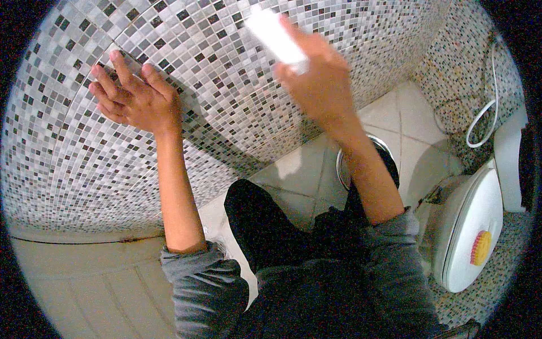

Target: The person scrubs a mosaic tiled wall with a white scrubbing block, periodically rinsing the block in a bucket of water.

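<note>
My left hand (137,95) lies spread against the mosaic-tiled wall (220,80) at the upper left, with its fingers apart and nothing in it. Up and to the right of it, my right hand (319,72) grips a white block-shaped object (277,38) in front of the same wall. Both that hand and the block are blurred, so the block's kind and whether it touches the tiles cannot be told.
A round metal-rimmed container (340,167) stands on the tiled floor (296,169), partly behind my right forearm. At the right is a toilet with its lid (461,250) down and a yellow-and-pink sponge (481,248) on it. A white hose or cable (469,131) hangs above.
</note>
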Available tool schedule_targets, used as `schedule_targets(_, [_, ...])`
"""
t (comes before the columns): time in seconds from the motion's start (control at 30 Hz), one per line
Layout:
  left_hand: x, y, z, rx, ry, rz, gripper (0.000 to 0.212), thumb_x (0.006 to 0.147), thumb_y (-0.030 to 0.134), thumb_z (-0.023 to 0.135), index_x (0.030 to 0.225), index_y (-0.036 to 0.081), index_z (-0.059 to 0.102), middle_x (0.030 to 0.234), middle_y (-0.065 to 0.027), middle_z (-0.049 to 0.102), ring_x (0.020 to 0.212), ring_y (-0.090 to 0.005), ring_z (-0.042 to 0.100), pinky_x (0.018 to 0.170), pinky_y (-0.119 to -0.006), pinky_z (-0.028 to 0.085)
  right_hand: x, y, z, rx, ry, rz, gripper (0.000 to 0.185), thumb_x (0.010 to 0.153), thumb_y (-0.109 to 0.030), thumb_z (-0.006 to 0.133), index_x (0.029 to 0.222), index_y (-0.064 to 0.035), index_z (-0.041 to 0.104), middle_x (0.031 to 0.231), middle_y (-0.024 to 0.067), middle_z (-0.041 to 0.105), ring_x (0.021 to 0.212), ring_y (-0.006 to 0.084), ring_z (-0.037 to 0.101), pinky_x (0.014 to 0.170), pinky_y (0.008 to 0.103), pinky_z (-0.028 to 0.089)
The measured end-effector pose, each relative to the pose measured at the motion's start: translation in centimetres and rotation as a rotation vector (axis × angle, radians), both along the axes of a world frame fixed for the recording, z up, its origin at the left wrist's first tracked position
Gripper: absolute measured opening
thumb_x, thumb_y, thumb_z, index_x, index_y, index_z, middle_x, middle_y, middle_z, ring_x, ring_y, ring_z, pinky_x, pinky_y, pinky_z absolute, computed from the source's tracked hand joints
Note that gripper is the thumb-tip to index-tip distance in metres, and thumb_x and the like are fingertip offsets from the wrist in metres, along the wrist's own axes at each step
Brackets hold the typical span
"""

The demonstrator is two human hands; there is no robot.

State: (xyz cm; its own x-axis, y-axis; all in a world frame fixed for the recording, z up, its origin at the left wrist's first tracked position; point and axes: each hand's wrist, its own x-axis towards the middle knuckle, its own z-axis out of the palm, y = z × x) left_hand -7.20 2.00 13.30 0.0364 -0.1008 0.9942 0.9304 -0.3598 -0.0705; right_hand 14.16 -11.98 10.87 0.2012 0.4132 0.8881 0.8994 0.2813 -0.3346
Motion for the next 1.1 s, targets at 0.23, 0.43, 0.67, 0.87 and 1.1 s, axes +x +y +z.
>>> schedule_targets(0.23, [0.2,-0.2,-0.3,-0.038,-0.022,0.018,0.046,0.094,0.038,0.045,0.137,0.021,0.047,0.148,-0.0068,0.035,0.136,-0.0292,0.027,0.109,-0.044,0.018,-4.0,-0.3,1.0,-0.297,0.205,-0.006,0.058,0.074,-0.02,0.065,0.13,-0.0124,0.054,0.105,0.0178,0.063,0.093,0.0325,0.063,0.084,0.0374,0.05])
schedule_targets(0.43, [-0.2,-0.2,0.0,-0.016,-0.01,0.03,0.047,0.093,0.037,0.046,0.137,0.022,0.046,0.148,-0.0072,0.034,0.137,-0.029,0.027,0.109,-0.044,0.017,0.8,-0.1,1.2,-0.11,0.189,-0.032,0.064,0.073,-0.022,0.067,0.134,-0.0179,0.05,0.102,0.0179,0.062,0.093,0.0346,0.062,0.081,0.0403,0.05])
schedule_targets(0.67, [-0.1,0.2,-0.6,-0.034,-0.018,0.031,0.047,0.093,0.038,0.046,0.138,0.022,0.046,0.148,-0.0066,0.035,0.137,-0.028,0.027,0.109,-0.043,0.017,-5.7,-0.5,2.7,-0.361,0.141,0.034,0.062,0.073,-0.02,0.068,0.132,-0.0127,0.052,0.103,0.02,0.063,0.09,0.0353,0.063,0.081,0.0426,0.051])
schedule_targets(0.87, [0.0,-0.2,-0.4,-0.038,-0.034,0.021,0.047,0.093,0.038,0.046,0.138,0.022,0.046,0.148,-0.0067,0.035,0.138,-0.028,0.026,0.11,-0.043,0.016,2.0,0.0,2.1,-0.166,0.179,-0.071,0.057,0.075,-0.022,0.065,0.131,-0.0115,0.053,0.107,0.0221,0.063,0.095,0.0321,0.064,0.086,0.0386,0.049])
schedule_targets(1.1, [0.0,0.0,-0.2,-0.03,-0.011,0.003,0.047,0.094,0.038,0.046,0.138,0.021,0.046,0.148,-0.0071,0.034,0.139,-0.0282,0.024,0.11,-0.042,0.015,-3.6,-0.7,2.4,-0.416,0.151,0.099,0.056,0.075,-0.023,0.064,0.129,-0.0111,0.055,0.112,0.0225,0.061,0.098,0.0341,0.063,0.085,0.0393,0.049])
